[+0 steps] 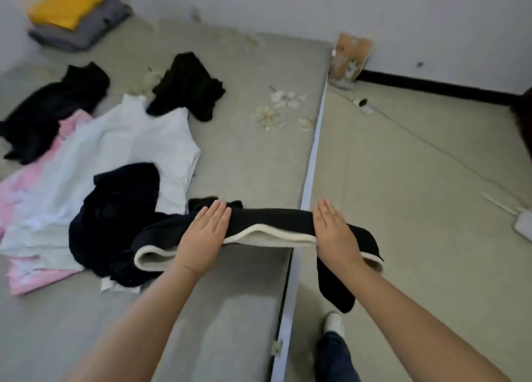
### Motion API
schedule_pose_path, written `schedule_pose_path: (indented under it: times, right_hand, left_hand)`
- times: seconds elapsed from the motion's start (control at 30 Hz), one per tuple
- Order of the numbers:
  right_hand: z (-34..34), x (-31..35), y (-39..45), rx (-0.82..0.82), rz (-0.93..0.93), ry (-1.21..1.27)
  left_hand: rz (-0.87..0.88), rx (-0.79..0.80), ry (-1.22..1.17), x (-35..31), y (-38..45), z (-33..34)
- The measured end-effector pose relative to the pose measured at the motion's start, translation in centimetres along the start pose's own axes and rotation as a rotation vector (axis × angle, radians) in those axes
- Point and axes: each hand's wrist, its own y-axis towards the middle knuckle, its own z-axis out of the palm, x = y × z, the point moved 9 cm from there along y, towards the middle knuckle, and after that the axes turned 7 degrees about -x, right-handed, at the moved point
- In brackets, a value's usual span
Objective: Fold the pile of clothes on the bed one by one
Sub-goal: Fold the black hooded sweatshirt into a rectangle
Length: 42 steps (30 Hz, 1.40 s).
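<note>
A black garment with a cream lining is stretched level between my hands, above the bed's right edge. My left hand holds it over the mattress, fingers flat on top and thumb hidden beneath. My right hand holds its other end past the edge, where a black part hangs toward the floor. To the left lie the unfolded clothes: a dark crumpled garment, a white shirt, a pink garment and two black pieces.
A folded yellow item sits on a folded grey one at the bed's far left corner. The grey mattress has a flower print. On the floor to the right are a cable, a white power strip, a bag and my shoe.
</note>
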Motion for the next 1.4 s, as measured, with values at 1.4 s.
schedule_pose_path:
  times: [1.4]
  right_hand:
    - [-22.2, -73.8, 86.3, -0.519, 0.132, -0.258]
  left_hand:
    - [0.145, -0.771, 0.286, 13.2, 116.7, -6.7]
